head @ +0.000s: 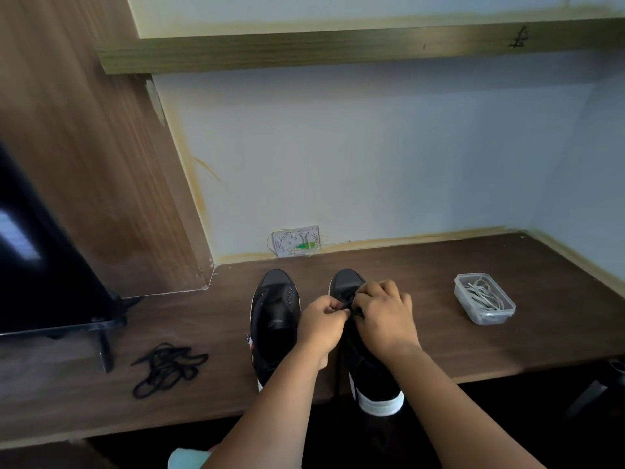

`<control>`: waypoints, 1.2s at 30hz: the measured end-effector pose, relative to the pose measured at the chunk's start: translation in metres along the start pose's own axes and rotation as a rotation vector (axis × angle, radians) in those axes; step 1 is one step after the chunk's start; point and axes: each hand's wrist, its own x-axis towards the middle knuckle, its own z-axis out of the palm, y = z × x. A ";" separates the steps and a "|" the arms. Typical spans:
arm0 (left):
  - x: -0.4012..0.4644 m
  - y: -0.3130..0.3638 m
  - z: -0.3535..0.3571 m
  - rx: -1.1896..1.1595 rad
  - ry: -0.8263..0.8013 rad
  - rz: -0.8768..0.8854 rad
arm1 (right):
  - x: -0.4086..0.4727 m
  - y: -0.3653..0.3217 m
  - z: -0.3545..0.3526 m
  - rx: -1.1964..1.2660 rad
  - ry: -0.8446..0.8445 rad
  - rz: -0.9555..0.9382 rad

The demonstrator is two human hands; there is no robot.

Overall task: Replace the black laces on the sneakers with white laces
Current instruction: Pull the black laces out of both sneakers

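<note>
- Two bare forearms reach forward from the bottom edge over a dark wooden tabletop [473, 333].
- The left hand [321, 324] is curled, its fingers [333, 308] pinching a black lace [346, 303] of the right sneaker [368, 363].
- The right hand [385, 314] sits just beside it, its fingers curled down over the same lacing area; whether they grip the lace or only press on the shoe cannot be told.
- The right sneaker lies under both hands, toe pointing away, its white heel hanging past the near tabletop edge.
- Just left of the fingers stands the left sneaker [275, 319], black, with bare eyelets and no lace showing.
- Well to the left of the fingers and nearer the edge, a loose black lace pile [167, 368] lies tangled on the tabletop.
- Further left, the corner of a dark screen [44, 265] stands on a stand.
- Well to the right of the fingers, an open clear plastic container [484, 298] holds the white laces [485, 294].
- Beyond the fingers, at the foot of the pale wall, a small white wall box [297, 241] with thin wires shows.
- Above it runs a wooden shelf [338, 49].
</note>
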 end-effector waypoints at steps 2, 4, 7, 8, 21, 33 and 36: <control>0.000 0.000 -0.002 -0.019 -0.020 -0.011 | 0.003 -0.001 0.003 -0.053 0.067 -0.015; 0.002 -0.001 -0.004 -0.023 -0.029 -0.015 | 0.004 0.003 0.006 -0.065 0.122 -0.055; 0.001 0.002 -0.004 -0.031 -0.027 -0.011 | 0.004 0.005 0.005 -0.079 0.193 -0.096; 0.000 0.002 -0.003 -0.035 -0.023 -0.011 | 0.004 0.004 0.004 -0.074 0.198 -0.106; -0.003 0.007 -0.003 0.141 0.057 0.078 | 0.002 0.019 0.001 0.235 0.100 0.232; -0.003 0.011 -0.005 -0.162 -0.056 -0.122 | -0.001 0.009 -0.004 0.126 -0.009 0.028; -0.004 0.012 -0.007 -0.169 -0.065 -0.128 | 0.002 0.005 0.002 -0.004 0.109 -0.047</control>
